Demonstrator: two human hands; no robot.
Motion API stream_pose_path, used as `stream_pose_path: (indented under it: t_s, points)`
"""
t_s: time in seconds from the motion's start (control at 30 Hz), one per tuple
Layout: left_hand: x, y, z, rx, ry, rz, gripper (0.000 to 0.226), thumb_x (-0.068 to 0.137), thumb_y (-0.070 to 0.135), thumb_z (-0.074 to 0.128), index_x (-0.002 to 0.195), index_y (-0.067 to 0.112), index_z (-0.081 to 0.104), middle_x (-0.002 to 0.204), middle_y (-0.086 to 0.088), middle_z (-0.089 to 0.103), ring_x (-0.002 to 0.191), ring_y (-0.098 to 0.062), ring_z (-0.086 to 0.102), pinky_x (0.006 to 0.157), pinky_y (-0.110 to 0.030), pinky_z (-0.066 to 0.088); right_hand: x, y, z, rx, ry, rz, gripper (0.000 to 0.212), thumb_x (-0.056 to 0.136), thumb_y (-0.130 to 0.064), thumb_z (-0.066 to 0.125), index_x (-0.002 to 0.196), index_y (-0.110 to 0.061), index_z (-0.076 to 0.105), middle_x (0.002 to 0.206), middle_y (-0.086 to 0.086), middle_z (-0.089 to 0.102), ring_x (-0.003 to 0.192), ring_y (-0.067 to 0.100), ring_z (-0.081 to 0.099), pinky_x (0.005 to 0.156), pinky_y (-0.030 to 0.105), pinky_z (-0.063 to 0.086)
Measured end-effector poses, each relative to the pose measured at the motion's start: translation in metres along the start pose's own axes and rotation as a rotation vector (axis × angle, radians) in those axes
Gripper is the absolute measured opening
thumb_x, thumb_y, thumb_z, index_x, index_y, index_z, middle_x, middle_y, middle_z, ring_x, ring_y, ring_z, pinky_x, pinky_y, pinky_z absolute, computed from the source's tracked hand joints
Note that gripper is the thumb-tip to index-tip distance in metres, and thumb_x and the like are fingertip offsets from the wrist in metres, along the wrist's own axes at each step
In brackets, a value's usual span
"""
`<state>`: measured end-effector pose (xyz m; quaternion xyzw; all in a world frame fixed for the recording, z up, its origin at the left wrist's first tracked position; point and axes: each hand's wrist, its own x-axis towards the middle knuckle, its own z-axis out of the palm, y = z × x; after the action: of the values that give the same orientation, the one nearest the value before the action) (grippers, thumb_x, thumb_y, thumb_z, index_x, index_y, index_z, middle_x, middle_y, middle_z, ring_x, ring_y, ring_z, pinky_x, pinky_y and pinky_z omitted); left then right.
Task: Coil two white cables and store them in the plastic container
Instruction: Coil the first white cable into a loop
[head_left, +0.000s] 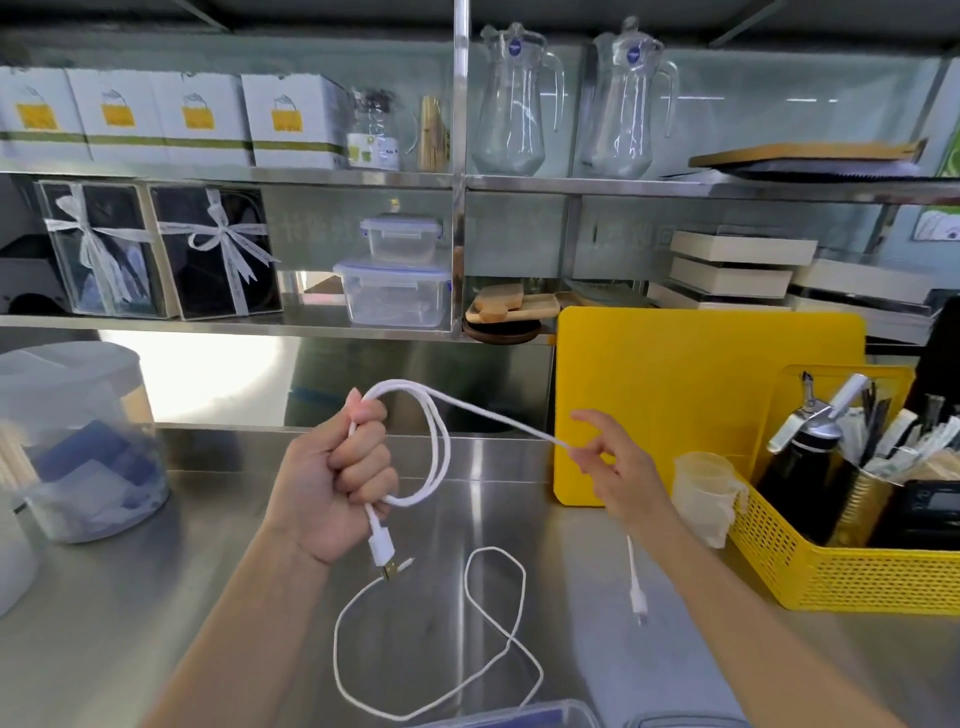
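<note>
My left hand (332, 478) is a fist around a partly coiled white cable (441, 441); a loop stands out to its right and the USB plug hangs below the fist. My right hand (618, 473) pinches the same cable's free length, pulled taut between both hands, with the small plug dangling beneath it. A second white cable (498, 639) lies loose in a figure-of-eight on the steel counter (156, 623) below my hands. The rim of a clear plastic container (519, 714) with a blue-edged lid shows at the bottom edge.
A yellow cutting board (701, 395) leans against the back right. A yellow basket (857, 577) with bottles and utensils stands at the right, a small plastic cup (706, 493) beside it. A large clear jar (78, 441) sits at the left. Shelves above hold boxes, containers and jugs.
</note>
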<state>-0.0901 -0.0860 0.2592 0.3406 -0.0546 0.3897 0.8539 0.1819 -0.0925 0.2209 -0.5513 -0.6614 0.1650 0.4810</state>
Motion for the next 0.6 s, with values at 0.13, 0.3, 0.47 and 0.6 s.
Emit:
stream_pose_path:
  t_s: [0.13, 0.3, 0.47, 0.6]
  points:
    - [-0.003, -0.003, 0.014, 0.205, 0.446, 0.241, 0.028, 0.089, 0.025, 0.047, 0.063, 0.017, 0.053, 0.037, 0.007, 0.023, 0.039, -0.009, 0.008, 0.031, -0.017, 0.017, -0.004, -0.003, 0.014, -0.445, -0.271, -0.148, 0.023, 0.094, -0.020, 0.048, 0.113, -0.022, 0.060, 0.104, -0.009, 0.064, 0.095, 0.013, 0.057, 0.077, 0.016, 0.043]
    - [0.007, -0.012, 0.010, 0.429, 0.629, 0.190, 0.038, 0.100, 0.032, 0.029, 0.069, 0.016, 0.042, 0.040, 0.008, 0.030, 0.030, -0.003, 0.024, 0.031, -0.014, 0.024, -0.017, -0.036, 0.030, -0.676, -0.707, -0.176, 0.028, 0.088, -0.020, 0.058, 0.114, -0.028, 0.060, 0.113, -0.003, 0.066, 0.098, 0.015, 0.058, 0.084, 0.033, 0.051]
    - [0.009, -0.027, 0.011, 0.780, 0.676, 0.050, 0.035, 0.101, 0.029, 0.030, 0.070, 0.016, 0.040, 0.044, 0.006, 0.028, 0.034, -0.007, 0.027, 0.037, -0.021, 0.039, -0.033, -0.076, 0.031, -0.555, -0.771, -0.376, 0.024, 0.086, -0.016, 0.057, 0.107, -0.020, 0.067, 0.104, -0.001, 0.070, 0.088, 0.012, 0.060, 0.076, 0.029, 0.049]
    - [0.009, -0.047, 0.015, 1.006, 0.628, -0.067, 0.035, 0.101, 0.025, 0.030, 0.072, 0.010, 0.043, 0.042, 0.000, 0.049, 0.036, -0.014, 0.045, 0.038, -0.021, 0.042, -0.030, -0.098, 0.024, -0.387, -0.647, -0.470, 0.016, 0.086, -0.016, 0.059, 0.098, -0.015, 0.070, 0.091, 0.003, 0.072, 0.075, 0.008, 0.056, 0.069, 0.028, 0.045]
